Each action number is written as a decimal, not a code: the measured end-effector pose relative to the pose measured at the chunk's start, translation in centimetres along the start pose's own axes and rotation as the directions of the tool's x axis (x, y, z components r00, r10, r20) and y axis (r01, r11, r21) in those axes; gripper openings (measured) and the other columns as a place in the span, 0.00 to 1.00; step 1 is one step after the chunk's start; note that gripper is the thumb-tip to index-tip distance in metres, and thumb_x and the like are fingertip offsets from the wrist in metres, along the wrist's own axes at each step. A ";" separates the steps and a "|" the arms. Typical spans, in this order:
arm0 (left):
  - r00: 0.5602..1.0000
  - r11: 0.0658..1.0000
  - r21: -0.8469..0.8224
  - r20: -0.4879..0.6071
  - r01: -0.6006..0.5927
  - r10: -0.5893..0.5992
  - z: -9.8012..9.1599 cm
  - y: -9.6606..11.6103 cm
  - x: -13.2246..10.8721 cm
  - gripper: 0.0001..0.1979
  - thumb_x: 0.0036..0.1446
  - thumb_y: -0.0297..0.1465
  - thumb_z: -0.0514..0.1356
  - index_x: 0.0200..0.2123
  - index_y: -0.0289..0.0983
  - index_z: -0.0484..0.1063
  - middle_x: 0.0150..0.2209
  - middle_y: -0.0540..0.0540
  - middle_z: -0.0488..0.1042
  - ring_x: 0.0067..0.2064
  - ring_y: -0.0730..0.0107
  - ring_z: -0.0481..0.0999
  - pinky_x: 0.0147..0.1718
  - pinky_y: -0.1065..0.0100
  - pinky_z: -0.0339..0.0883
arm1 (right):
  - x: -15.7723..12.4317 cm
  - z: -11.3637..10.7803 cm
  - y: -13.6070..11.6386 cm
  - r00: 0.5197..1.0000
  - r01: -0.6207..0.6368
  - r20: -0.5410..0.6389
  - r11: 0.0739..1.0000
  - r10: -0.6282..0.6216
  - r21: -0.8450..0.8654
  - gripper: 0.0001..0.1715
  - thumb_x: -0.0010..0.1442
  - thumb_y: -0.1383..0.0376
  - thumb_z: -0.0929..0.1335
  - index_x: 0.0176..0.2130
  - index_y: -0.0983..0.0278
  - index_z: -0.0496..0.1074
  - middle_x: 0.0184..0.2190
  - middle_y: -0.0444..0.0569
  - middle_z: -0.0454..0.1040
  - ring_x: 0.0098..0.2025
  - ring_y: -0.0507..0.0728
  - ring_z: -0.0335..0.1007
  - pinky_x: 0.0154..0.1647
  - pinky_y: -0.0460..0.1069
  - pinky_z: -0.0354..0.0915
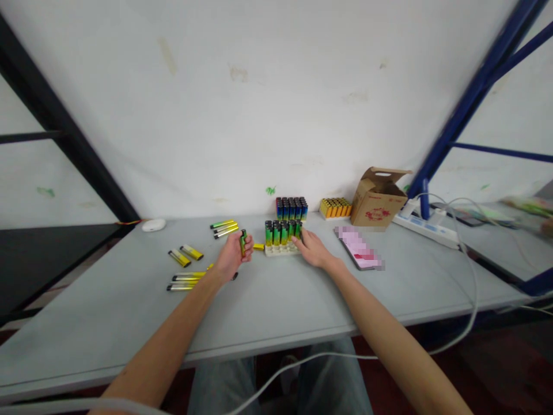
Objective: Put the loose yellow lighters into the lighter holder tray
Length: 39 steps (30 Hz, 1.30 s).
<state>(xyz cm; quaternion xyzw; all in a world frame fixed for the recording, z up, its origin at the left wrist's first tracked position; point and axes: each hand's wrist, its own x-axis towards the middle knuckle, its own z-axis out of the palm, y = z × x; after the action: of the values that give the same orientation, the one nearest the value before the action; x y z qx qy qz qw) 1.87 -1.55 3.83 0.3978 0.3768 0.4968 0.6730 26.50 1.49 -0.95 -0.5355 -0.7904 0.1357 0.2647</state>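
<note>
My left hand (232,253) is closed around a green-and-yellow lighter (243,243), held upright above the table. At the right end of a white rack (280,251), my right hand (313,248) has its thumb and fingers around a lighter there, partly hidden by the fingers. Rows of green-and-yellow lighters (276,233) stand in the rack, with bare slots along its front. A yellow lighter (258,246) lies between my left hand and the rack. Several yellow lighters (185,276) lie loose to the left, some partly behind my left forearm.
Blue lighters (292,208) stand behind the rack. Farther right are a tray of orange lighters (336,207), an open cardboard box (375,202), a phone (359,248) and a power strip (425,230). A white cable (474,288) hangs over the table's front edge.
</note>
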 end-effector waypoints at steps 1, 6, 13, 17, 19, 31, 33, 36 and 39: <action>1.000 1.000 0.009 -0.011 0.000 0.001 0.0 -0.1 0.0 0.13 0.60 0.32 0.44 0.24 0.37 0.58 0.21 0.53 0.54 0.19 0.76 0.53 0.16 0.77 0.50 | 0.0 0.0 0.0 1.000 0.000 -0.002 1.000 0.000 0.005 0.29 0.68 0.51 0.53 0.55 0.69 0.60 0.52 0.62 0.70 0.55 0.64 0.64 0.58 0.57 0.57; 1.000 0.999 0.035 -0.001 0.010 -0.010 0.2 -0.5 0.2 0.12 0.60 0.32 0.45 0.25 0.37 0.58 0.22 0.54 0.54 0.19 0.76 0.53 0.15 0.77 0.50 | 0.1 0.0 0.1 1.000 -0.006 -0.001 1.000 0.006 0.003 0.28 0.69 0.51 0.53 0.56 0.68 0.60 0.52 0.62 0.70 0.55 0.63 0.65 0.57 0.56 0.57; 0.999 1.000 0.015 0.036 0.024 -0.025 0.1 -0.5 0.0 0.13 0.61 0.32 0.45 0.26 0.37 0.59 0.22 0.53 0.55 0.20 0.76 0.55 0.16 0.76 0.52 | 0.1 0.0 0.0 1.000 -0.009 -0.013 1.000 0.009 -0.001 0.29 0.68 0.52 0.54 0.57 0.69 0.60 0.52 0.63 0.71 0.55 0.64 0.65 0.58 0.58 0.57; 0.999 1.000 -0.011 0.048 0.008 -0.007 0.1 -0.6 0.0 0.13 0.62 0.35 0.48 0.27 0.37 0.61 0.22 0.53 0.56 0.20 0.76 0.56 0.16 0.76 0.52 | 0.2 0.3 0.2 1.000 -0.003 -0.026 0.999 0.004 0.048 0.30 0.68 0.51 0.55 0.57 0.68 0.60 0.53 0.62 0.70 0.56 0.65 0.65 0.59 0.59 0.58; 0.999 0.999 -0.031 0.040 -0.019 0.020 0.1 -0.6 -0.1 0.13 0.62 0.37 0.50 0.28 0.37 0.62 0.23 0.53 0.58 0.21 0.75 0.57 0.17 0.76 0.54 | 0.3 0.5 0.3 0.996 -0.018 -0.087 0.996 0.026 0.083 0.32 0.67 0.50 0.55 0.60 0.69 0.58 0.56 0.63 0.67 0.59 0.65 0.62 0.60 0.61 0.56; 0.993 0.993 0.043 0.048 -0.106 0.104 0.3 -1.7 0.3 0.06 0.58 0.30 0.60 0.37 0.33 0.68 0.29 0.46 0.73 0.30 0.72 0.72 0.28 0.72 0.62 | -0.4 -1.0 -2.1 0.843 0.204 -0.530 0.967 -0.094 0.152 0.15 0.64 0.62 0.60 0.38 0.63 0.74 0.37 0.53 0.75 0.42 0.59 0.71 0.47 0.54 0.67; 0.986 0.987 0.080 0.101 -0.141 0.133 0.6 -1.9 0.0 0.10 0.56 0.33 0.64 0.37 0.34 0.68 0.31 0.45 0.76 0.34 0.68 0.74 0.31 0.70 0.64 | -0.8 -0.6 -3.0 0.861 0.244 -0.493 0.951 -0.122 0.190 0.14 0.63 0.62 0.61 0.38 0.63 0.74 0.35 0.52 0.75 0.36 0.57 0.71 0.37 0.51 0.68; 0.976 0.972 0.159 0.161 -0.171 0.145 1.0 -2.0 -0.3 0.15 0.52 0.34 0.68 0.40 0.35 0.70 0.33 0.44 0.77 0.37 0.65 0.76 0.35 0.68 0.65 | -1.1 0.4 -4.3 0.886 0.317 -0.422 0.914 -0.190 0.253 0.14 0.62 0.62 0.64 0.45 0.62 0.74 0.37 0.51 0.77 0.34 0.56 0.71 0.34 0.49 0.68; 0.967 0.945 0.270 0.226 -0.182 0.122 1.3 -2.0 -0.4 0.12 0.51 0.34 0.68 0.37 0.35 0.74 0.33 0.44 0.78 0.37 0.65 0.76 0.38 0.68 0.66 | -1.3 0.8 -5.2 0.879 0.377 -0.402 0.891 -0.258 0.252 0.16 0.61 0.61 0.66 0.49 0.61 0.74 0.41 0.51 0.78 0.41 0.57 0.73 0.43 0.52 0.69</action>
<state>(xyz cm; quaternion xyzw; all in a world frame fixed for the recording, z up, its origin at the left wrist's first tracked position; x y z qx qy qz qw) 3.64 -2.53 2.59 0.5690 0.3416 0.4431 0.6026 22.36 -1.64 0.63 -0.3613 -0.7738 0.1177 0.5068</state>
